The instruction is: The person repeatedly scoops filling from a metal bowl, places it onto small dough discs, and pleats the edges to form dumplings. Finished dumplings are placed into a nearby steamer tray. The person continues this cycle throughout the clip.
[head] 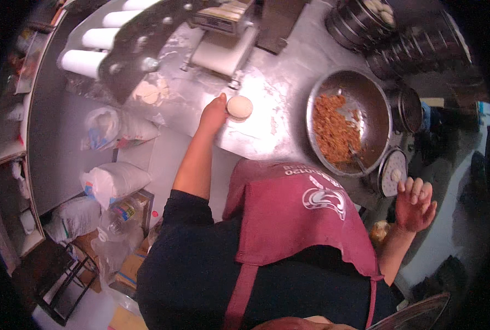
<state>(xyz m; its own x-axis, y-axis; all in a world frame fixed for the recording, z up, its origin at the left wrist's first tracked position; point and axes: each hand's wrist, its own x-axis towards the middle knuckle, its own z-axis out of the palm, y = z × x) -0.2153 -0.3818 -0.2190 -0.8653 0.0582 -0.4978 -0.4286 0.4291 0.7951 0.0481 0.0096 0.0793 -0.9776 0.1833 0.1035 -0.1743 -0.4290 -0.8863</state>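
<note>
My left hand (214, 113) is at the metal worktable's front edge, its fingers against a small stack of round dough wrappers (239, 108); whether it grips them is not clear. To the right stands a large steel bowl (311, 123) of reddish-brown filling (335, 128), with a utensil handle leaning on its inner wall. My right hand (416, 205) is raised with bent, parted fingers and nothing visible in it. Just past its fingertips, one small dough bun (396, 175) sits on a round perforated steamer tray (389, 182).
A dough roller machine (218, 53) stands on the worktable (278, 78), with dough scraps (150, 91) to its left. Stacked steamers (352, 24) holding pale buns occupy the back right. Sacks (115, 181) and a black stool (65, 284) are at the left.
</note>
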